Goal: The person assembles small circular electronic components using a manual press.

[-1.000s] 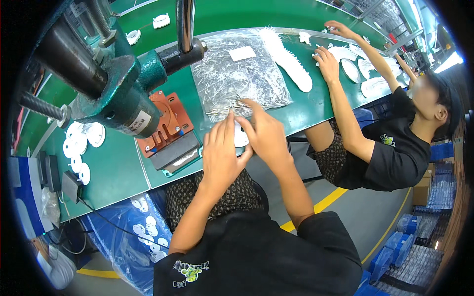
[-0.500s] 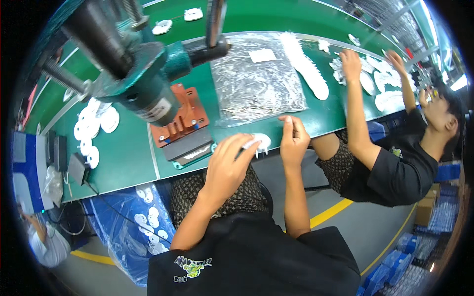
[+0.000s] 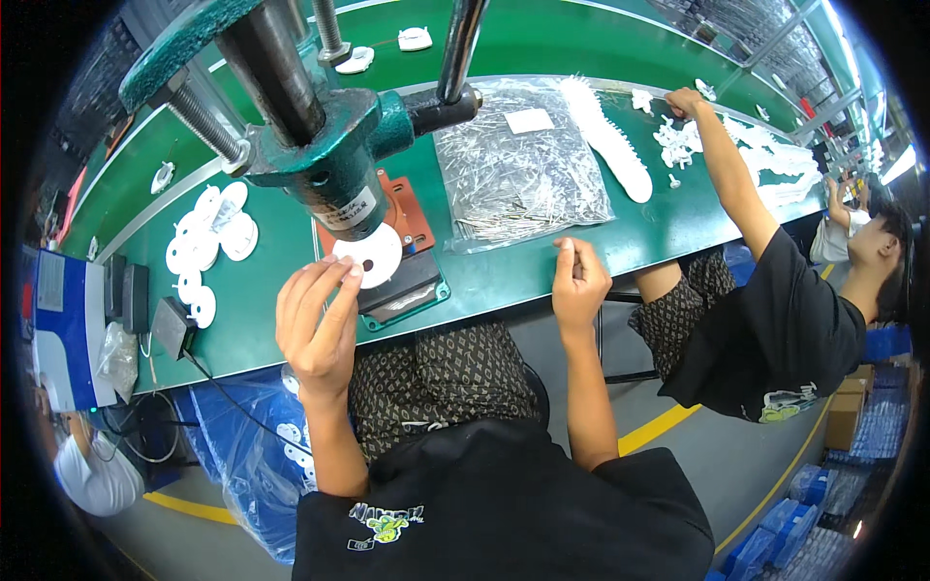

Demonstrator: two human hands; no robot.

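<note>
A round white disc with a small centre hole lies flat on the press's orange base plate.

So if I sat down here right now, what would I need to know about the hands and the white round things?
Left hand: fingertips on the flat white round plastic disc, which lies on the orange base plate under the green metal hand press.
Right hand: raised at the front edge of the green workbench, fingers pinched together; whether it holds anything is too small to tell.
Clear plastic bag of thin metal pins: behind the right hand.
Pile of white discs: left of the press.
Done: disc placed at the press. Left: pressing it appears not yet done.
</note>
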